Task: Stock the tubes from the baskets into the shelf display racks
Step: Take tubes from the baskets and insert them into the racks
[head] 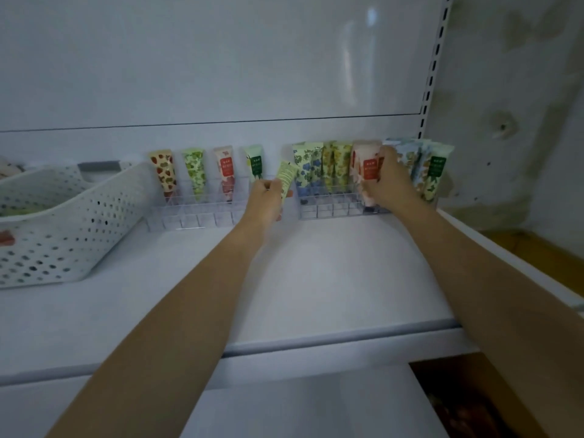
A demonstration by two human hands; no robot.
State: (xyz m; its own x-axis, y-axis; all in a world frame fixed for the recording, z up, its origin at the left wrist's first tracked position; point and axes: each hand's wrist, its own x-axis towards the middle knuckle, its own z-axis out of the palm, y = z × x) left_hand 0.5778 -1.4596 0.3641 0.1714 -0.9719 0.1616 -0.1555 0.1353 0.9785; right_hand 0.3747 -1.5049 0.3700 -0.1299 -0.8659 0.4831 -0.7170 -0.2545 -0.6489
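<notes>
Two clear display racks stand at the back of the white shelf. The left rack [189, 218] holds several patterned tubes [194, 170] upright in its back row. The right rack [328, 210] is more densely filled with blue, yellow and green tubes. My left hand [267, 197] grips a yellow-green tube [286, 177] between the two racks, tilted. My right hand [390, 181] holds a pink-and-white tube with a red label [368, 169] at the right rack, among the standing tubes.
A white perforated basket [63, 229] sits on the shelf at the left, with a second basket behind it. The shelf's front edge [316, 343] runs across below my forearms. A slotted upright [433, 67] and a stained wall are at the right.
</notes>
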